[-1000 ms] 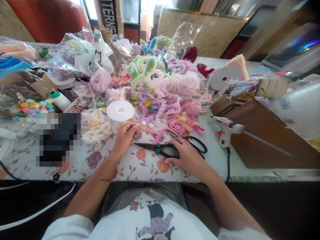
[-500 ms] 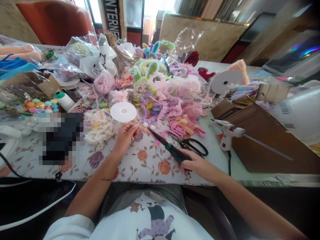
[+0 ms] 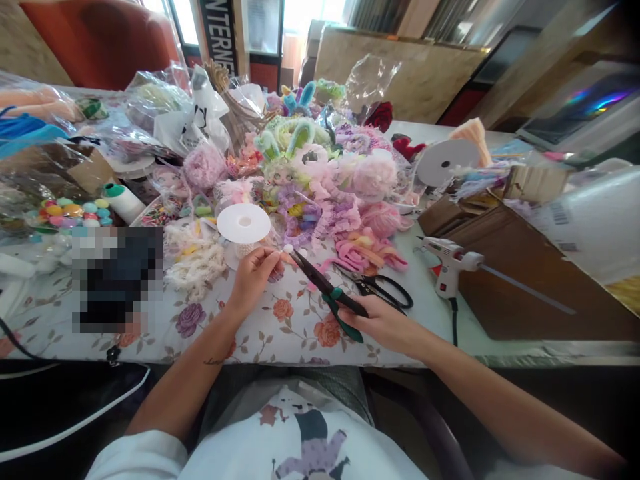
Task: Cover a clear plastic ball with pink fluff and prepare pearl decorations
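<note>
My right hand (image 3: 376, 323) grips long-nosed pliers (image 3: 320, 280) with dark green handles, which are spread a little. Their dark jaws point up and left, with the tips close to my left hand. My left hand (image 3: 254, 277) is closed in a pinch; what its fingertips hold is too small to make out. Just above it sits a white spool (image 3: 243, 223). A small white bead (image 3: 288, 249) shows between the fingertips and the jaws. Black-handled scissors (image 3: 393, 291) lie on the cloth right of the pliers.
A white glue gun (image 3: 447, 263) stands by a cardboard box (image 3: 540, 287) at the right. Yarn and ruffled trim (image 3: 340, 213) are heaped behind my hands. Cream yarn (image 3: 195, 260), a thread cone (image 3: 123, 203) and a blurred dark object (image 3: 120, 280) lie to the left.
The pliers' handles have spread apart and my right hand has shifted slightly left. My left hand stays pinched in nearly the same place. The whole view has moved a little.
</note>
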The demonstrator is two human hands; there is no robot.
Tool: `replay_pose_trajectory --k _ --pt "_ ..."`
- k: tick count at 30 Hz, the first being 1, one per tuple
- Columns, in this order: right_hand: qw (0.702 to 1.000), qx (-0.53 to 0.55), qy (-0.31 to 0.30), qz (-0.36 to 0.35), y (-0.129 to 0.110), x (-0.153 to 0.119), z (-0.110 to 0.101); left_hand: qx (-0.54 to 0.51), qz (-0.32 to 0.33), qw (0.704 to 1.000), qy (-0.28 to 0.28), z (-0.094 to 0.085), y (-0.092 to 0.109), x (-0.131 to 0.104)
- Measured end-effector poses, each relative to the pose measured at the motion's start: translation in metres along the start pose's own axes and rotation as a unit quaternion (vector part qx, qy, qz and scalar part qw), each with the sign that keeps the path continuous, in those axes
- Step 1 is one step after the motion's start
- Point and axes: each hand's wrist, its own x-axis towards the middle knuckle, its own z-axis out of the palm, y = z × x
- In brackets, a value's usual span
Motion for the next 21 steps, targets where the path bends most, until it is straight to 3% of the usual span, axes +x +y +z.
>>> replay_pose_trajectory --k 3,13,21 --pt "0.999 -0.031 -0.016 -0.022 -0.005 0.001 -0.002 -0.004 0.011 1.0 0.003 0.001 0.002 -0.001" --pt "0.996 -0.056 0.025 -0.065 -0.009 0.007 0.005 -0.023 -0.005 1.0 -0.004 0.004 0.01 -0.004" --pt "0.996 -0.067 0.024 -0.055 -0.007 0.006 0.008 -0.014 -0.005 1.0 -0.012 0.003 0.012 -0.004"
